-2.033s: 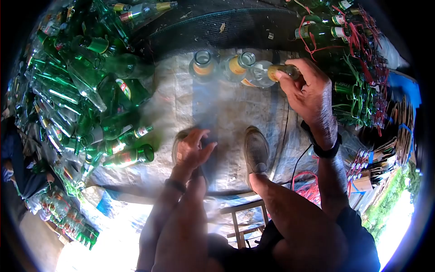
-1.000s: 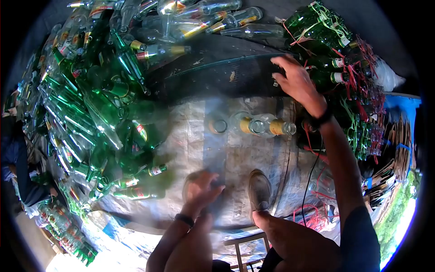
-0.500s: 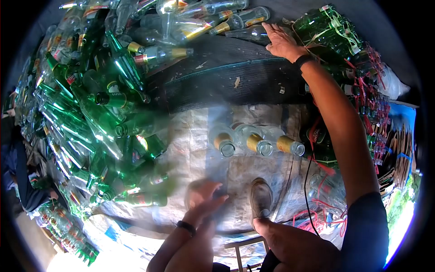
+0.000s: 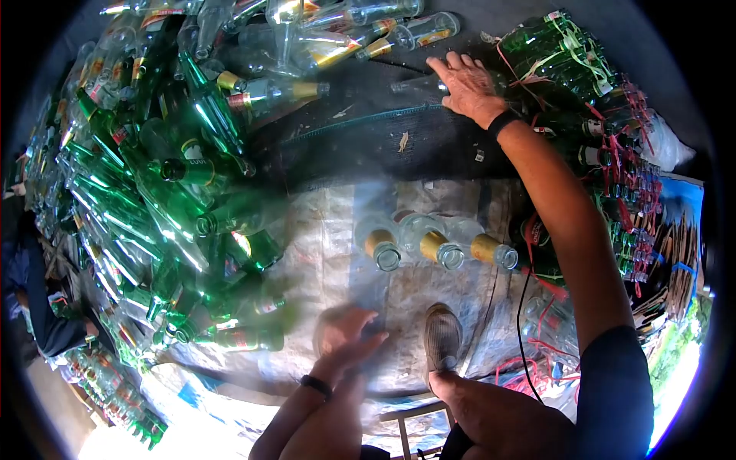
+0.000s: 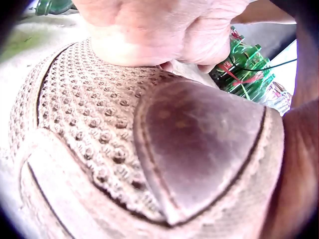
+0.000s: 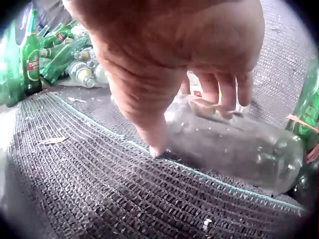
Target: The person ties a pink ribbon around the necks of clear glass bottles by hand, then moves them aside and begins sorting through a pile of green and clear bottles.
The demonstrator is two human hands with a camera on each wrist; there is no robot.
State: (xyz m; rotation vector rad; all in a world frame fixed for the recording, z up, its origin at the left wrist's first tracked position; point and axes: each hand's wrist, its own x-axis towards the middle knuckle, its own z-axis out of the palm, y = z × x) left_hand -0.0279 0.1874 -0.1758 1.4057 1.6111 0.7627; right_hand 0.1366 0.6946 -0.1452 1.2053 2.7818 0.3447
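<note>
Lying under right grip (image 4: 469, 88), clear bottle (image 6: 227, 144)

In the head view, the right hand (image 4: 468, 88) covers part of a clear glass bottle (image 6: 234, 144); the right wrist view hides its neck behind that hand. Blur smears the left hand (image 4: 353, 341) and left shoe (image 5: 99, 109) overhead. The top edge crops the heaped clear bottles (image 4: 383, 9). Lettering on the strapped green bottles (image 4: 540, 44) is too small to read.

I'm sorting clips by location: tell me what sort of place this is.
Probably a bottle-sorting or recycling spot: there's a heap of loose bottles, tied bundles of bottles and what looks like stacked cardboard.
</note>
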